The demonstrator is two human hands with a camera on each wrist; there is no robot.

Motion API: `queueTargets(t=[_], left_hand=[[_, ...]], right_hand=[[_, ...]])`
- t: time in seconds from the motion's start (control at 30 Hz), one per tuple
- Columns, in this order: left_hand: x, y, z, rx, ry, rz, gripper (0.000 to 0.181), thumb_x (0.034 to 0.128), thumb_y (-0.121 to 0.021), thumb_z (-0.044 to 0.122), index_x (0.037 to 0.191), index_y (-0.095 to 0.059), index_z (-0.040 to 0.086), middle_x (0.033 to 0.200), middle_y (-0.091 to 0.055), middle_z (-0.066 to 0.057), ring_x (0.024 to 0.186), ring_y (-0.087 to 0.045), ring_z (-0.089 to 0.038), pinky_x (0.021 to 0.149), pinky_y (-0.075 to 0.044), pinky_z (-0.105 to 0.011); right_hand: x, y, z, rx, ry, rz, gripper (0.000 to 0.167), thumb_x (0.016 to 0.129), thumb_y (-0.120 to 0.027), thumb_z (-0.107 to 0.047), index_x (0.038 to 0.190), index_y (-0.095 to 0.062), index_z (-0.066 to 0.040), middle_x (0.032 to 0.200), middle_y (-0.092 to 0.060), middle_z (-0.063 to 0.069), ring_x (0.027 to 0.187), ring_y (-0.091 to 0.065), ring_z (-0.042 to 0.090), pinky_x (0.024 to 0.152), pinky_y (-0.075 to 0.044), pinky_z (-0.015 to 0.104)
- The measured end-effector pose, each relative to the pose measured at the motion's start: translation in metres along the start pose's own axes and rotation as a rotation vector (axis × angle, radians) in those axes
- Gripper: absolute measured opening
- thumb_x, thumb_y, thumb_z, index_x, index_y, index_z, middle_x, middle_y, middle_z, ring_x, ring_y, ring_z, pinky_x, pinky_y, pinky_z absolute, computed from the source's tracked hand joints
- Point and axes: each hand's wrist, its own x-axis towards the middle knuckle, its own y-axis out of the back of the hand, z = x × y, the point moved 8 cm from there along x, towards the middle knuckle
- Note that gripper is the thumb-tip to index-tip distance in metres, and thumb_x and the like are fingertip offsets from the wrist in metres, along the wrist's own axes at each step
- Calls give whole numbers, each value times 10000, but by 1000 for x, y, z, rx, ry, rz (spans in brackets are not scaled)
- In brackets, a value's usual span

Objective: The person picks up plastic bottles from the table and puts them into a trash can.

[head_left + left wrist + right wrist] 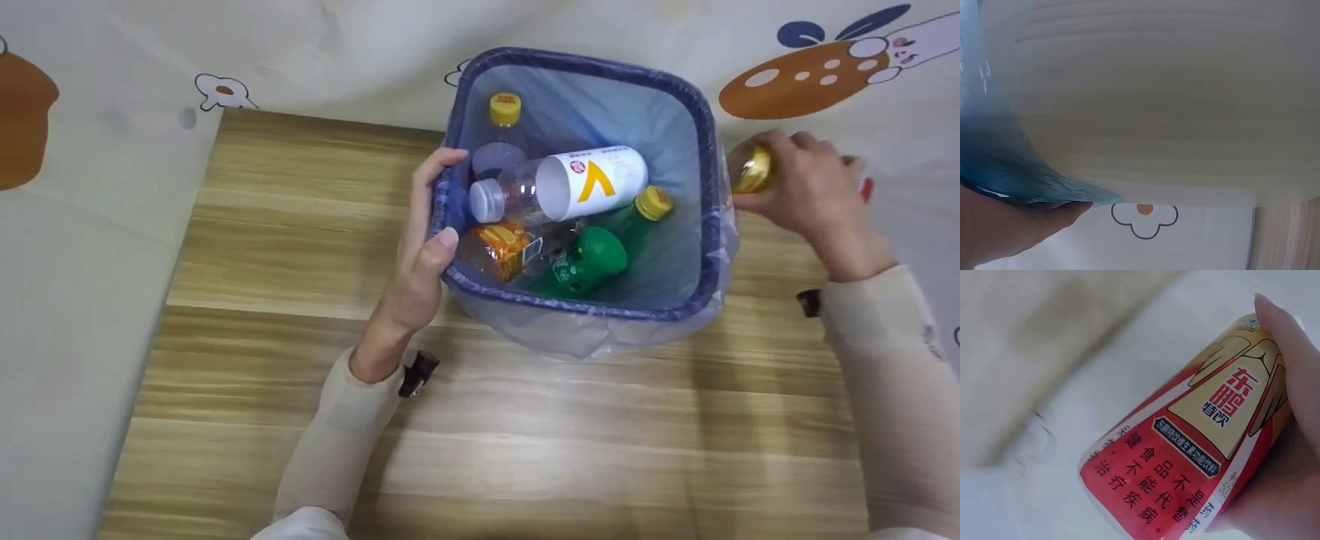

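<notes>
My left hand grips the left rim of a blue-rimmed trash bin lined with a thin plastic bag. In the left wrist view, part of that hand shows beside the bluish bag and the bin's pale side. Just right of the bin, my right hand holds a drink bottle with a shiny gold end. The right wrist view shows its red and gold label with Chinese characters. Fingers wrap round the bottle; part of it is hidden behind the hand.
Inside the bin lie several bottles, among them a white one, a green one, one with an orange label and a yellow-capped one. Beneath is a wood-grain table; a cartoon-printed sheet lies behind.
</notes>
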Motion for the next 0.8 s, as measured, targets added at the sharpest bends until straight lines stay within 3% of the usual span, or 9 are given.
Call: queueTargets(t=[0.1,0.23,0.53,0.8], left_hand=[[1,-1,1,-11,-3,-4,685,881,-422,369,1450,-277,17,1486,-295,-138,1302,-355,-315,1068,-337,-462],[2,-1,1,-24,-11,-5,663,885,-426,370,1439,-292,32,1460,-320,-127,1274,-384,-338,1041,-369,-467],[1,0,0,-43,-16,-8,647,899,-431,375,1433,-289,38,1455,-319,-138,1265,-392,-372,1028,-392,-506],[1,-1,0,-40,-13,-10,637,890,-426,354,1433,-297,46,1464,-313,-131,1283,-383,-356,1041,-379,-501]], right_hand=[[-7,25,-9,-2,23,81,858,772,-841,-399,1425,-432,-22,1314,-478,365,1164,-423,587,963,-135,833],[-12,39,-19,-6,51,134,871,756,-866,-348,1441,-428,-36,1372,-464,341,1190,-413,597,974,-106,834],[-14,49,-28,0,44,104,887,778,-844,-389,1464,-407,-35,1383,-453,347,1209,-400,599,995,-99,820],[-23,85,-40,-46,48,156,867,812,-804,-403,1448,-398,23,1364,-423,394,1221,-390,603,1017,-51,817]])
